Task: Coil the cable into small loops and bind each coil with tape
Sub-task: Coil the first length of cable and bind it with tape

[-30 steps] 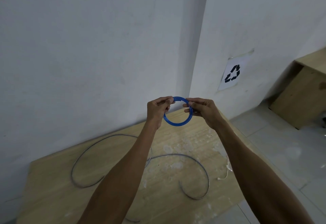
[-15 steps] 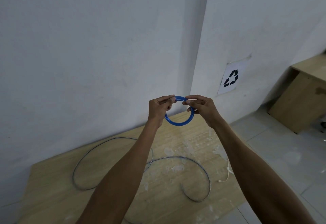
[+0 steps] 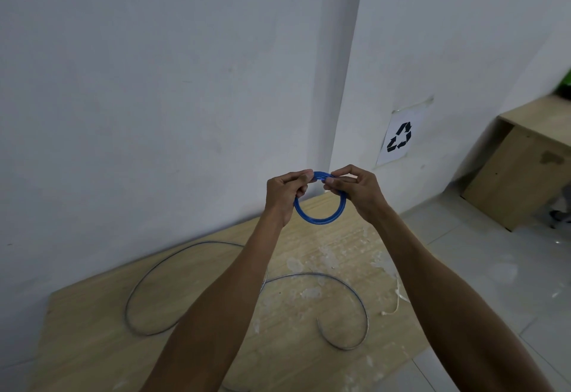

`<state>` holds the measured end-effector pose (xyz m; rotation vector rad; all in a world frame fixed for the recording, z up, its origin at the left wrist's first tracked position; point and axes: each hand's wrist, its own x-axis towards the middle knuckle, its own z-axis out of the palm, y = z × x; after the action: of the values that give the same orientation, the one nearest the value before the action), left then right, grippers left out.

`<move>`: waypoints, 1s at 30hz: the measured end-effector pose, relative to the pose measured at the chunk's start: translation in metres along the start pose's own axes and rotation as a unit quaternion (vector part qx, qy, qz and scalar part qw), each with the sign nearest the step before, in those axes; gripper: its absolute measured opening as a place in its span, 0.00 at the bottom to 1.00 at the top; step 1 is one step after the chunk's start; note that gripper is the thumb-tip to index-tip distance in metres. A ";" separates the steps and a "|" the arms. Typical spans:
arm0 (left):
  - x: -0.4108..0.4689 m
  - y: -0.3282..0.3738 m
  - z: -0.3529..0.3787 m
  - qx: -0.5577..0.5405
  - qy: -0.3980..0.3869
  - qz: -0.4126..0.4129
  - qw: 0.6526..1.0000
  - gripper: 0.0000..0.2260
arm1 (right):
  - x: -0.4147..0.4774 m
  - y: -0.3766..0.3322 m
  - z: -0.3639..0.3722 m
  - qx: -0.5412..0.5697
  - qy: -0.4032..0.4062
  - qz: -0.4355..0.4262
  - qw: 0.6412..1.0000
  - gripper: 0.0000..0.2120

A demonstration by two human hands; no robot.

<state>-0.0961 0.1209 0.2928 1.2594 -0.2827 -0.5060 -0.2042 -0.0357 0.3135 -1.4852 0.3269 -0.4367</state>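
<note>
A small round coil of blue cable point(image 3: 318, 220) hangs in the air in front of the wall corner. My left hand point(image 3: 285, 195) pinches its upper left part between thumb and fingers. My right hand point(image 3: 355, 189) pinches the top right of the same coil, close to the left thumb. The top of the coil is partly hidden by my fingers. No tape shows in this view.
Below lies a wooden board point(image 3: 92, 330) on the floor with a long grey cable point(image 3: 355, 293) curved loosely across it and a thin white cord point(image 3: 398, 299) at its right edge. A wooden cabinet point(image 3: 519, 181) stands at the right. A recycling sign point(image 3: 400, 138) hangs on the wall.
Both hands keep hold of the blue coil, with the right fingers shifting along its top. The view has drifted slightly; the coil stays at about the same height.
</note>
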 end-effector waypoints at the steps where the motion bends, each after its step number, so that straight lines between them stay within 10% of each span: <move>1: 0.001 -0.001 0.001 -0.002 -0.006 -0.004 1.000 0.08 | -0.001 0.001 -0.002 0.004 0.001 0.003 1.000 0.12; 30: 0.051 -0.129 0.106 0.074 -0.055 -0.078 0.993 0.09 | -0.001 0.085 -0.142 -0.026 0.110 0.108 0.988 0.11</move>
<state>-0.1287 -0.0214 0.1975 1.4066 -0.3206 -0.6993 -0.2651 -0.1571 0.2194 -1.4348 0.6730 -0.4207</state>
